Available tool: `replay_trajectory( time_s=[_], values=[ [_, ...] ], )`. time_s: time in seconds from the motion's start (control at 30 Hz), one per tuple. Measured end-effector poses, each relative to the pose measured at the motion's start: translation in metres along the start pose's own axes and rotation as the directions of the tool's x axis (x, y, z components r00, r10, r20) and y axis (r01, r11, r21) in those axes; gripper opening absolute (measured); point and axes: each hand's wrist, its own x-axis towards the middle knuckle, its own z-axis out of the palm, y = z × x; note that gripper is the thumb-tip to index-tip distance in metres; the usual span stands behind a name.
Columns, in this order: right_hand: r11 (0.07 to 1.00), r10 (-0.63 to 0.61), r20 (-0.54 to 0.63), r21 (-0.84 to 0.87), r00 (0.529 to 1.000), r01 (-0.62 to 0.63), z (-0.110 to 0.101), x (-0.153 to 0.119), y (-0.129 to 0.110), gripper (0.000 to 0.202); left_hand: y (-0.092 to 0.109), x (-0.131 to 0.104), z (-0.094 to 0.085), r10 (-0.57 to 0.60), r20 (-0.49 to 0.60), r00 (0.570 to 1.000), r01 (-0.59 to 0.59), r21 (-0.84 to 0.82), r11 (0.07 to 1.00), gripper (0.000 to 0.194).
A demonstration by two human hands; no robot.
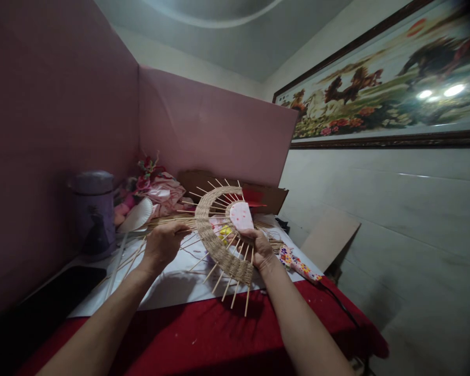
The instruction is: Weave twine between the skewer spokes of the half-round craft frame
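A half-round woven fan frame [215, 244] is held up over the table, its thin wooden sticks fanning out through a band of twisted tan cord. At its centre sits a pink spotted half-round piece [241, 215]. My right hand [260, 248] grips the frame at this centre piece, thumb on its front and the other fingers partly hidden behind the sticks. To the left of the band, my left hand [165, 245] is closed with thumb and fingers pinched together at the end of one of the sticks.
Behind lie a lilac flask [96, 214], a white scalloped fan [137, 215], pink cloth [166, 190] and cardboard [272, 199]. A flower-patterned tool [300, 265] with a black cord lies at right. White paper [160, 297] covers part of the red tablecloth [188, 334].
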Motion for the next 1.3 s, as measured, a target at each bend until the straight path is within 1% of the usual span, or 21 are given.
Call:
replay_trajectory(
  time_s=[0.1,0.27,0.53,0.73,0.87,1.03,1.17,1.3],
  values=[
    [1.0,-0.004,-0.016,-0.003,1.0,0.004,0.0,0.0,-0.002,0.02,-0.003,0.0,-0.001,0.036,0.016,0.999,-0.038,0.129,0.991,0.021],
    [0.999,0.007,-0.021,-0.035,1.0,-0.008,-0.005,0.001,-0.004,0.019,-0.007,0.0,-0.007,0.091,0.006,0.996,-0.091,0.173,0.981,0.02],
    [0.995,0.053,0.005,-0.09,0.999,-0.052,-0.012,0.003,-0.004,0.025,0.001,-0.001,-0.013,0.073,-0.07,0.995,-0.055,0.23,0.972,0.022],
    [0.992,0.062,0.021,-0.112,0.998,-0.059,-0.014,0.004,-0.003,0.03,0.005,-0.001,-0.015,0.066,-0.089,0.994,-0.044,0.237,0.971,0.021],
    [0.987,0.075,0.029,-0.142,0.997,-0.071,-0.013,0.003,-0.003,0.029,0.006,-0.001,-0.015,0.041,-0.076,0.996,-0.021,0.247,0.969,0.022],
    [0.987,0.051,0.023,-0.156,0.998,-0.047,-0.011,-0.001,-0.005,0.028,0.007,-0.001,-0.017,0.048,-0.077,0.996,-0.027,0.255,0.967,0.019],
    [0.984,0.03,0.034,-0.177,0.999,-0.024,-0.008,-0.005,-0.007,0.03,0.005,0.001,-0.018,0.011,-0.074,0.997,0.006,0.223,0.975,0.018],
    [0.983,0.011,0.054,-0.182,0.998,-0.001,-0.009,-0.008,-0.01,0.028,0.002,0.003,-0.019,-0.027,-0.061,0.998,0.035,0.139,0.99,0.015]
  ],
)
